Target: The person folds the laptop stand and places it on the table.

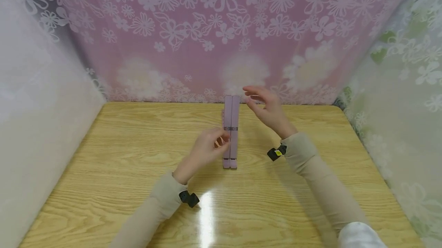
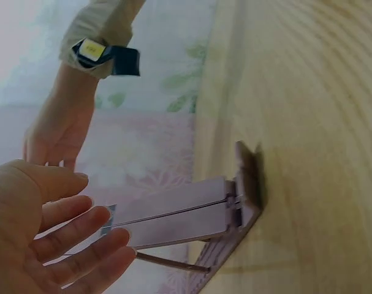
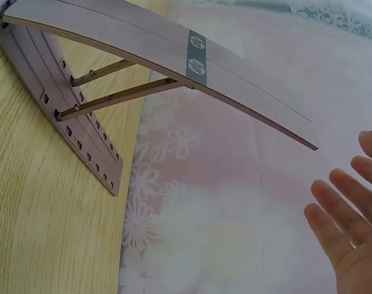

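Note:
A mauve folding laptop stand (image 1: 234, 111) is propped up on the table, its two narrow panels side by side. A dark band (image 3: 197, 58) with round pale logos crosses them. In the right wrist view, thin struts (image 3: 124, 96) join the raised panels to a slotted base (image 3: 87, 139). My left hand (image 1: 205, 146) hovers at the stand's lower left with loosely bent fingers; whether a fingertip touches it, I cannot tell. Apart from the upper right end is my right hand (image 1: 269, 111), its fingers spread and holding nothing.
The stand rests on a wood-grain table (image 1: 138, 136). Behind the far table edge hangs a pink floral cloth (image 1: 193, 60), and pale sheets (image 1: 34, 86) enclose both sides. A black wrist camera (image 1: 189, 199) is strapped to each sleeve.

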{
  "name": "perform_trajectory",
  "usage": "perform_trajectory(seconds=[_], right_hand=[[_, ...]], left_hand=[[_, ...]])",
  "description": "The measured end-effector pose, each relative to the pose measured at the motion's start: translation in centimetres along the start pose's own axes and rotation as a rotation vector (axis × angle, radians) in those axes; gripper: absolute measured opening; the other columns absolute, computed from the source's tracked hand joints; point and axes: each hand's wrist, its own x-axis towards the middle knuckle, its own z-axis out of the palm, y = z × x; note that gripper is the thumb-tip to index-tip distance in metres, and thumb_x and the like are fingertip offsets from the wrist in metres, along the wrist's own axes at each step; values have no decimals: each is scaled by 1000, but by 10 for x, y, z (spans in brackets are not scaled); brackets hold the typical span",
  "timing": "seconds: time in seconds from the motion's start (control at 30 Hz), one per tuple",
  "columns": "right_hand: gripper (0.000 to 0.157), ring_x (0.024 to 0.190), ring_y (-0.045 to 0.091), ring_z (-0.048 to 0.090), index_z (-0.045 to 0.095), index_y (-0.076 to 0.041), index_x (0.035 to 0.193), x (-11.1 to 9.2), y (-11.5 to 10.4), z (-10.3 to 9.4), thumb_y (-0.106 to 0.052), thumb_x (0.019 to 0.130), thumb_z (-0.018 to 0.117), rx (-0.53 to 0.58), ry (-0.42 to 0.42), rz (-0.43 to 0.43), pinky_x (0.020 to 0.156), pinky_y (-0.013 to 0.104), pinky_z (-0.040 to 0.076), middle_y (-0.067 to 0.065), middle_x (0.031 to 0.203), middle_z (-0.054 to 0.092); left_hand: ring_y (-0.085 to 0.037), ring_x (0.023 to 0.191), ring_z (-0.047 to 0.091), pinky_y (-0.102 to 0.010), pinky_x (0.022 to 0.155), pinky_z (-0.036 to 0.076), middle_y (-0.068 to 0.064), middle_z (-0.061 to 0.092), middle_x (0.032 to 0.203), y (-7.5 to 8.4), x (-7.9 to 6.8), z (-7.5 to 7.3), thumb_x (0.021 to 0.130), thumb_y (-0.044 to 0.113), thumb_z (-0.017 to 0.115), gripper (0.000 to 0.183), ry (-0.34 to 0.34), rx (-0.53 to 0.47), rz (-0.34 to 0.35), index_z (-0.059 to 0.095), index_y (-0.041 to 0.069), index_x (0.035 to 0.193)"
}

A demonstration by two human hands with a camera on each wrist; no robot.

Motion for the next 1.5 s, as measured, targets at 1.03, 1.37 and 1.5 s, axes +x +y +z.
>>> perform_trajectory(seconds=[1.03,1.37,1.5], right_hand=[[42,110,35,54,55,4,125,5,0,28,10,84,62,25,18,-143,88,51,45,24,126,53],[38,105,36,55,56,6,122,4,4,34,11,85,60,48,17,-98,87,49,47,24,120,57],[35,102,34,58,58,7,119,4,5,37,10,85,60,67,8,-109,83,46,49,24,117,59]], left_hand=[[-8,79,50,-20,68,44,6,61,84,-24,-54,61,76,22,79,16,-21,65,25,69,16,87],[-6,77,48,-12,66,42,7,56,82,-34,-58,72,75,16,79,14,74,44,104,69,16,84],[-5,78,47,-12,66,42,7,56,84,-36,-58,73,75,16,80,13,79,51,120,70,16,83]])
